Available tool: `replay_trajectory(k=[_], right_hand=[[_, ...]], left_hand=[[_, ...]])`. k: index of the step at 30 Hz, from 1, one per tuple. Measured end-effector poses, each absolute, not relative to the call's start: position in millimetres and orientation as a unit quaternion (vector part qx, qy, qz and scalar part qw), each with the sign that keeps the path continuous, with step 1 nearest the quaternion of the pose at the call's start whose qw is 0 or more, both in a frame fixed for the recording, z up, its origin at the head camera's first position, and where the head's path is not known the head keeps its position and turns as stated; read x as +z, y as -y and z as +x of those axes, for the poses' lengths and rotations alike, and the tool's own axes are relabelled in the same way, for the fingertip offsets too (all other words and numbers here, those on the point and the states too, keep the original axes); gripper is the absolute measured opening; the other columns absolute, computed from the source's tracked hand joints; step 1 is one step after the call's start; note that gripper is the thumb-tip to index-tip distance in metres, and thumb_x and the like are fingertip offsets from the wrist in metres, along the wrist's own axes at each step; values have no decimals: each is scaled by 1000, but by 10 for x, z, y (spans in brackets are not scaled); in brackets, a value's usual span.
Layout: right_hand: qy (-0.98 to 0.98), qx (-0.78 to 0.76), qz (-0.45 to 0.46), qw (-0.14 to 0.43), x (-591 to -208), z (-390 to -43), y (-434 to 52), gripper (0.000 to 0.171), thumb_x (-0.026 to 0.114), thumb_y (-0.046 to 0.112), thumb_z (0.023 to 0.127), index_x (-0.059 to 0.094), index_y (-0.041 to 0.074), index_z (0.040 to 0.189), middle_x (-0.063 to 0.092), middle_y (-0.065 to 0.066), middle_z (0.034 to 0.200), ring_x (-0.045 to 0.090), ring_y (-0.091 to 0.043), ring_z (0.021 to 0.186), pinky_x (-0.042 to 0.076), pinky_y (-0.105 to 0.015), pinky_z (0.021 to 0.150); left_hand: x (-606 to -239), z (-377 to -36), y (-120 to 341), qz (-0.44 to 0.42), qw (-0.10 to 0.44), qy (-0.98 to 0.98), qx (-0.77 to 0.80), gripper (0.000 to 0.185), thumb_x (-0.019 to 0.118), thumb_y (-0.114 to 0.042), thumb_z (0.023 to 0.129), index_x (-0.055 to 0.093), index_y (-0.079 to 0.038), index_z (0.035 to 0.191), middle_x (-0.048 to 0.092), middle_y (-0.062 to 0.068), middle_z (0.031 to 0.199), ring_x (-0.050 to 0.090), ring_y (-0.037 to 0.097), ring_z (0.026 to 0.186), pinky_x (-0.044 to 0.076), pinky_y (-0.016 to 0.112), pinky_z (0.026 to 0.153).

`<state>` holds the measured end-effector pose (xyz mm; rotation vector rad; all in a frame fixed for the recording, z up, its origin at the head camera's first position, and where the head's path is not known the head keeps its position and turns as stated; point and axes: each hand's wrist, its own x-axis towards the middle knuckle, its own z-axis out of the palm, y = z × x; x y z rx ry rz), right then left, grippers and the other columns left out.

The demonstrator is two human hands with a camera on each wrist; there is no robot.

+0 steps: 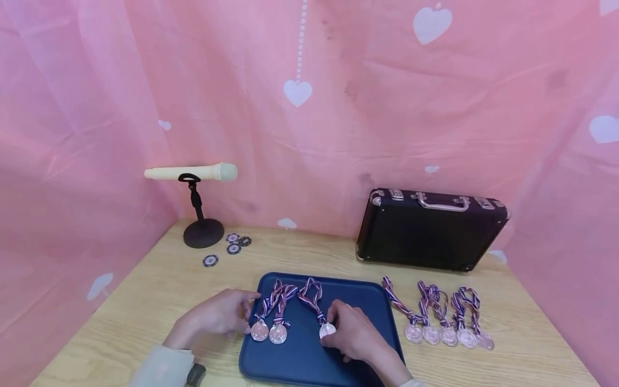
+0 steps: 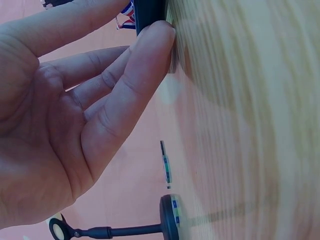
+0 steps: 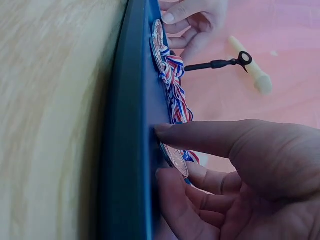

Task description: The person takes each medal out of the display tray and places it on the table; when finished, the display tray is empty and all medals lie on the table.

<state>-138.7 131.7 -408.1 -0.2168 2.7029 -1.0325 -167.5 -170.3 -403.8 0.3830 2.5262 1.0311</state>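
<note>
Head view: my right hand pinches the third medal on the blue tray; I judge I'm mid-placement, next needs a clean release. Left wrist: left hand relaxed, fingertip on the tray edge. Right wrist: fingers clamp the silver disc, striped ribbon trailing.

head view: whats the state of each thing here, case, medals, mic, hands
case: shut, standing on edge
blue tray: flat on table, three medals on it
medal: on tray, pinched by right hand
left hand: fingers straight, touching tray edge
table medals: five in a row
microphone: level in its stand
</note>
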Motion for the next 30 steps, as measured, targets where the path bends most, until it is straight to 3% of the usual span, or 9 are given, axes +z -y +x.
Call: replay_trajectory(k=[19, 30], right_hand=[[-882, -430, -126, 144, -4123, -1386, -1529, 20, 80, 2, 88, 61, 7, 94, 58, -5, 69, 58, -13, 46, 55, -34, 42], [-843, -495, -127, 166, -4113, -1412, -1675, 11, 73, 6, 96, 67, 4, 104, 59, -4, 69, 59, -15, 52, 57, -35, 44]], left_hand=[[-4050, -1688, 1700, 125, 193, -901, 368, 73, 84, 6, 83, 57, -2, 150, 61, 6, 93, 61, 21, 64, 55, 34, 54], [-4057, -1681, 1691, 123, 195, -898, 375, 74, 83, 8, 82, 56, -1, 150, 61, 7, 93, 60, 21, 61, 56, 34, 53]])
